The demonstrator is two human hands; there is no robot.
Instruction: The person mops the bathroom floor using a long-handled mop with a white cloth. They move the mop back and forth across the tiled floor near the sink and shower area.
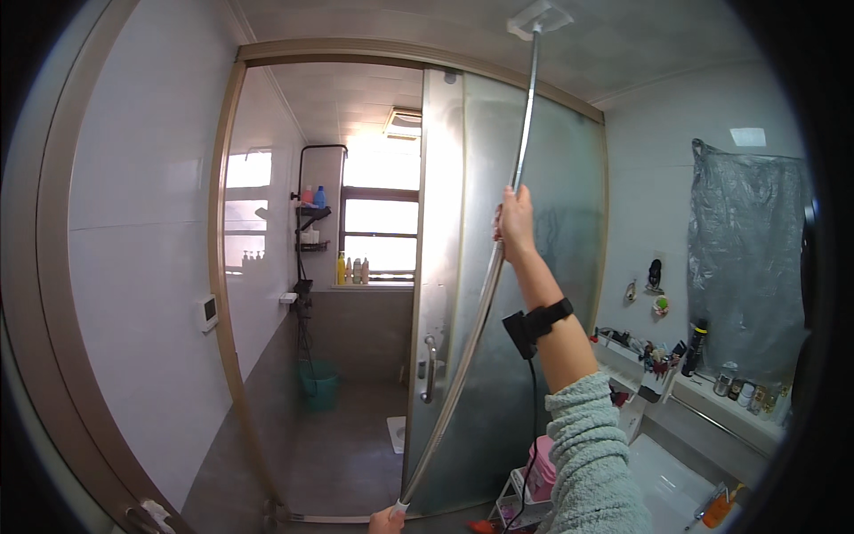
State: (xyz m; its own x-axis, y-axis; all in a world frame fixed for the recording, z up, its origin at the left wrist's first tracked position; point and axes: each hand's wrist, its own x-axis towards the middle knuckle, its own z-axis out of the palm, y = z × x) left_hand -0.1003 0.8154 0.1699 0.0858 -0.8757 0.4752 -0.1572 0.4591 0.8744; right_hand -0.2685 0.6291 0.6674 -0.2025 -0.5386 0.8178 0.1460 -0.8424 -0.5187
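Note:
A long metal pole (460, 374) slants up across the picture, with a flat white mop head (539, 19) at its top against the ceiling. My right hand (517, 223) is closed around the pole at its upper part, the arm raised; a black strap with a small device (534, 327) and a cable sits on that forearm, above a rolled pale green sleeve. At the bottom edge my left hand (387, 520), partly cut off, grips the white lower end of the pole. Behind the pole stands a frosted glass sliding door (534, 267) with a metal handle (430, 370).
Through the door opening are a green bucket (318, 384), a shower shelf (313, 212) with bottles and a window (380, 233). At right, a ledge (727, 404) holds jars above a white washbasin (667, 480). A pink bin (542, 467) stands on a white rack low down.

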